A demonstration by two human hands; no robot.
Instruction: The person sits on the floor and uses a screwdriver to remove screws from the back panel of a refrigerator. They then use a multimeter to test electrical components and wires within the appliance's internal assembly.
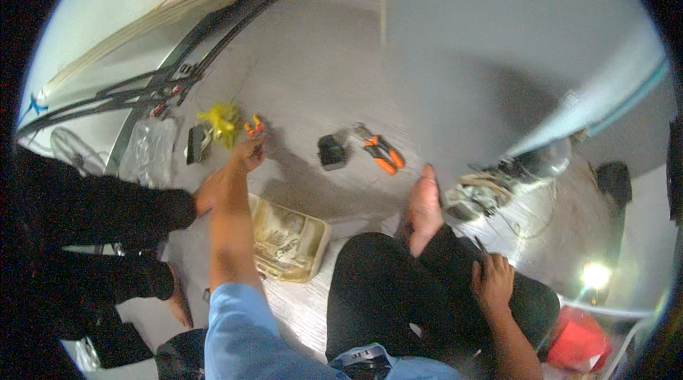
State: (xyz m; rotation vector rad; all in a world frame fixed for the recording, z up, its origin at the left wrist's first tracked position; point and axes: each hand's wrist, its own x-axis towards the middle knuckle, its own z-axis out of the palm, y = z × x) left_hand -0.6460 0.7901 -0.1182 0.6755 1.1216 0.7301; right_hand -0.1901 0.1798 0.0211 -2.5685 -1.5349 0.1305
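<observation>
Printed letters show on a pale band of the badge at the wearer's chest, by the lower edge. The beige case bears dark marks on its inside, too blurred to tell whether they are writing.

The left arm, in a light blue sleeve, reaches nearly straight ahead over the floor, passing the left side of the case. The left hand is closed, its fingers pinching the near end of a small red-and-yellow tool, whose two bright prongs point away from the wearer. Just left of the tool lies a crumpled yellow bag, and a clear plastic bag lies farther left.

The right forearm comes up from the lower edge, and the right hand rests palm down on the black trousers, fingers pointing forward. A thin dark stick shows by its fingertips; I cannot tell whether the hand grips it.

Ahead, between the two hands, the orange-and-black pliers lie on the floor, near a black block. The wearer's bare foot is nearby.
</observation>
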